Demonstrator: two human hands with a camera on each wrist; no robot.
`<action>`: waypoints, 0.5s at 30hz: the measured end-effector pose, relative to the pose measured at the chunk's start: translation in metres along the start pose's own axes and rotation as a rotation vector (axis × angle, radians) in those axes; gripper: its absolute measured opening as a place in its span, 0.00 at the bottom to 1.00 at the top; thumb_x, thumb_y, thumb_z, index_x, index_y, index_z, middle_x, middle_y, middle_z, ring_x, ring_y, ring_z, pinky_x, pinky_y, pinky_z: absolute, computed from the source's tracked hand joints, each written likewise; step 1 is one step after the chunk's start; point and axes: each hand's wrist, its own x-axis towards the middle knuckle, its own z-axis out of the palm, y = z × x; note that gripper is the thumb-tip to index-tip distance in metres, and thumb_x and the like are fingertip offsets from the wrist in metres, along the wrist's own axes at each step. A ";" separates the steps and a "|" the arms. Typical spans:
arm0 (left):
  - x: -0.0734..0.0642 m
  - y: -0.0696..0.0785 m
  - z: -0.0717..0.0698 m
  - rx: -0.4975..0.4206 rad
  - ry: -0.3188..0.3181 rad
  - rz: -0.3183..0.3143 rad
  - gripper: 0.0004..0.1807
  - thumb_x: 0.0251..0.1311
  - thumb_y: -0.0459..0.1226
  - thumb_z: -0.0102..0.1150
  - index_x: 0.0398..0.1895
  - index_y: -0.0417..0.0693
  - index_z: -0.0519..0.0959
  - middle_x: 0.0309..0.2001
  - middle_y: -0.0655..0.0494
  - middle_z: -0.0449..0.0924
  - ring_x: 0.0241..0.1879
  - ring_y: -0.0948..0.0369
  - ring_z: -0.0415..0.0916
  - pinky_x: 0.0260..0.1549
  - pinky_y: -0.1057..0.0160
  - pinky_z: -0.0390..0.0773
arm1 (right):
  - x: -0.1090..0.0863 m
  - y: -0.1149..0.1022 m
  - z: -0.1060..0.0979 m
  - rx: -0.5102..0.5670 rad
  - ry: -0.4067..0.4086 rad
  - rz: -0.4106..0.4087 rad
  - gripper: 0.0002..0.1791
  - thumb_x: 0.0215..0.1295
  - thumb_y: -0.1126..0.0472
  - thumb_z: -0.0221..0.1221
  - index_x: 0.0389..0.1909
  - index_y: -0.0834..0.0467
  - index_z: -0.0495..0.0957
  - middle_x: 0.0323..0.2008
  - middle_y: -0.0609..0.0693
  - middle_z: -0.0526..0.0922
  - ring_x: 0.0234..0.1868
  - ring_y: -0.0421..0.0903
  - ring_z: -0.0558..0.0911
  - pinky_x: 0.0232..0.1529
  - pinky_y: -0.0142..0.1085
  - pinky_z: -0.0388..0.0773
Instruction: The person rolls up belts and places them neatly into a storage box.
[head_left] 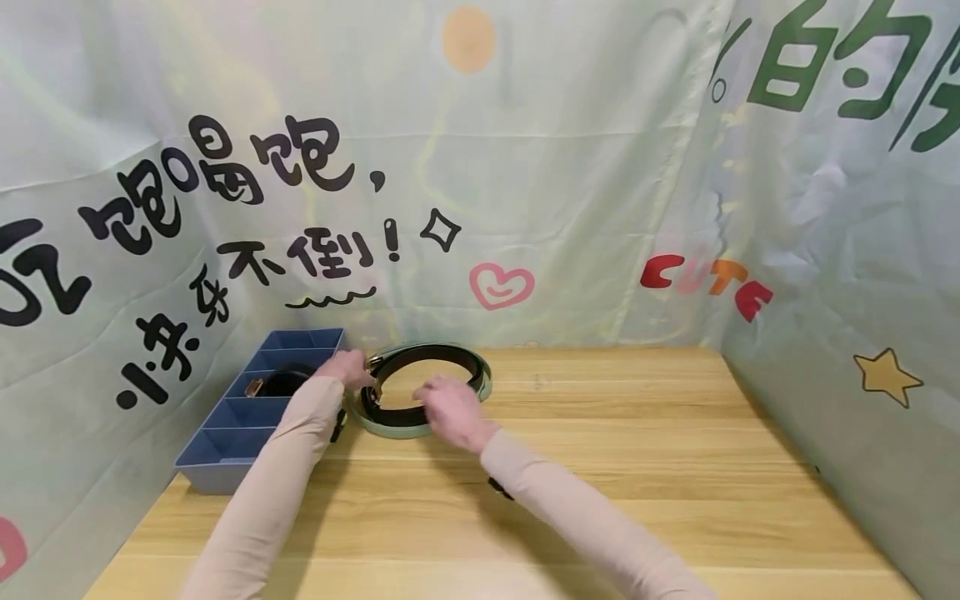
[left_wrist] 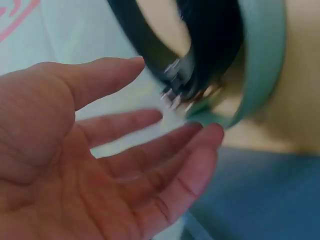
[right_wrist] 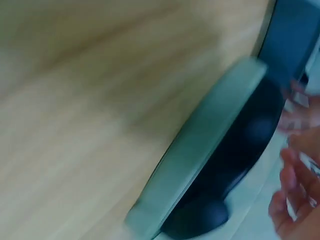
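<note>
A black belt [head_left: 397,416] and a pale green belt [head_left: 393,431] stand on edge on the table, coiled together in a wide loop. Metal buckles [left_wrist: 176,95] show at the loop's left side. My left hand [head_left: 347,369] is beside those buckles; in its wrist view the thumb and fingers are spread, with nothing between them. At the loop's front right, my right hand [head_left: 453,408] reaches over the belts. Its fingers [right_wrist: 287,175] are loosely bent and appear apart from the belts in the right wrist view.
A blue divided box [head_left: 213,467] stands to the left, with a rolled black belt [head_left: 283,382] in one compartment. The wooden table [head_left: 637,467] meets printed cloth walls [head_left: 585,208] at the back and sides.
</note>
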 end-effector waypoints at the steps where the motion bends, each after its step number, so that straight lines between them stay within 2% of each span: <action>1: 0.002 0.001 0.006 -0.001 -0.002 -0.001 0.13 0.58 0.42 0.62 0.35 0.40 0.78 0.38 0.42 0.81 0.37 0.48 0.78 0.37 0.51 0.76 | -0.003 0.010 -0.001 0.005 0.021 0.055 0.19 0.58 0.71 0.59 0.49 0.53 0.83 0.45 0.48 0.84 0.47 0.46 0.81 0.47 0.39 0.79; 3: 0.005 0.001 0.018 0.003 0.020 -0.018 0.14 0.58 0.43 0.63 0.36 0.40 0.79 0.38 0.42 0.82 0.38 0.47 0.79 0.39 0.50 0.76 | -0.009 0.028 -0.002 0.006 0.036 0.137 0.23 0.54 0.73 0.60 0.51 0.55 0.82 0.45 0.51 0.81 0.45 0.50 0.80 0.43 0.41 0.79; 6: 0.011 0.000 0.032 -0.008 0.060 -0.048 0.16 0.58 0.43 0.64 0.40 0.38 0.79 0.41 0.40 0.82 0.40 0.44 0.79 0.43 0.47 0.76 | -0.019 0.050 -0.002 0.023 -0.022 0.193 0.26 0.55 0.74 0.63 0.56 0.54 0.79 0.49 0.55 0.79 0.47 0.54 0.78 0.42 0.45 0.78; 11: 0.018 0.001 0.049 -0.042 0.092 -0.075 0.29 0.57 0.41 0.65 0.59 0.37 0.72 0.56 0.32 0.76 0.53 0.37 0.74 0.52 0.39 0.73 | -0.028 0.069 0.000 0.131 -0.166 0.125 0.23 0.62 0.72 0.61 0.58 0.55 0.78 0.62 0.61 0.74 0.56 0.63 0.76 0.52 0.53 0.76; 15: 0.021 0.004 0.057 -0.054 0.126 -0.089 0.32 0.57 0.38 0.63 0.64 0.39 0.68 0.60 0.30 0.72 0.57 0.35 0.72 0.52 0.36 0.72 | -0.028 0.074 0.007 0.189 -0.187 0.078 0.19 0.66 0.72 0.57 0.57 0.57 0.78 0.61 0.58 0.76 0.58 0.59 0.77 0.60 0.51 0.72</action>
